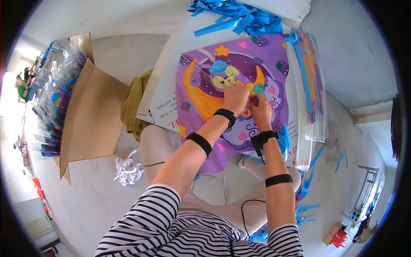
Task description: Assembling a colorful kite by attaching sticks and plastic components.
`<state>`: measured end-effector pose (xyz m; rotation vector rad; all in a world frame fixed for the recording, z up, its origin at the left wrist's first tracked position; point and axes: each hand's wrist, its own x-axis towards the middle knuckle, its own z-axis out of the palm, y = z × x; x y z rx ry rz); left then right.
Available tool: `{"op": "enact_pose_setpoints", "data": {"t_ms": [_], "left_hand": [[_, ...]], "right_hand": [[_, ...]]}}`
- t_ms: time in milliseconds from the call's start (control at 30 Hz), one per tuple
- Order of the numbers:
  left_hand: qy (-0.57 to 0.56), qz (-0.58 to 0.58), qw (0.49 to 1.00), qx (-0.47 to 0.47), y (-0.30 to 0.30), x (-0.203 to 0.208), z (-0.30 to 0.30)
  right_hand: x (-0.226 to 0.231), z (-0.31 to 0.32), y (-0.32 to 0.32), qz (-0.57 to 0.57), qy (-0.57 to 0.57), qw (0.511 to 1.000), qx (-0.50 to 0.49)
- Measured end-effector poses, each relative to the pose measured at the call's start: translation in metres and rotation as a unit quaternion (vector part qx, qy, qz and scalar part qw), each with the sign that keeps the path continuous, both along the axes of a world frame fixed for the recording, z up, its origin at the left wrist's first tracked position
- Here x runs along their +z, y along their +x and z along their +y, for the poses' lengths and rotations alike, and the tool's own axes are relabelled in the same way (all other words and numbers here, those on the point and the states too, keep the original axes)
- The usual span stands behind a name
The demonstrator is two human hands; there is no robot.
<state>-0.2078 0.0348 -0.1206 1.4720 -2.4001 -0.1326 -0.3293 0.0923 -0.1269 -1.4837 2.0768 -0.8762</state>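
Observation:
A purple printed sheet (274, 55) lies across the board in front of me, over my lap. It shows a cartoon animal, an orange crescent moon, stars and hearts, and looks like a kite's sail. Thin pale lines, rods or strings, cross its upper left part. My left hand (236, 99) is closed over the sheet's middle, fingers bent inward. Close beside it, my right hand (261, 111) pinches with thumb and fingertips. The fingertips of both hands nearly meet, and what lies between them is too small and hidden to make out.
Blue ribbons (257, 19) are heaped at the board's far edge. Clear-wrapped colourful packs (314, 81) lie on the right. At left stands a cardboard box (92, 115) full of wrapped packs, near an olive cloth (136, 105) and a white ribbon bundle (128, 170) on the floor.

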Motion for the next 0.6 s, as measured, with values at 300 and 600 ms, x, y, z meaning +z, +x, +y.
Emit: {"op": "enact_pose_setpoints", "data": {"t_ms": [300, 600], "left_hand": [[-0.039, 0.01, 0.999, 0.016, 0.001, -0.003, 0.006], [-0.002, -0.059, 0.989, 0.134, -0.009, 0.002, 0.011]], "right_hand": [[-0.008, -0.002, -0.003, 0.009, 0.002, 1.0, 0.005], [-0.009, -0.004, -0.003, 0.015, -0.003, 1.0, -0.001]]}}
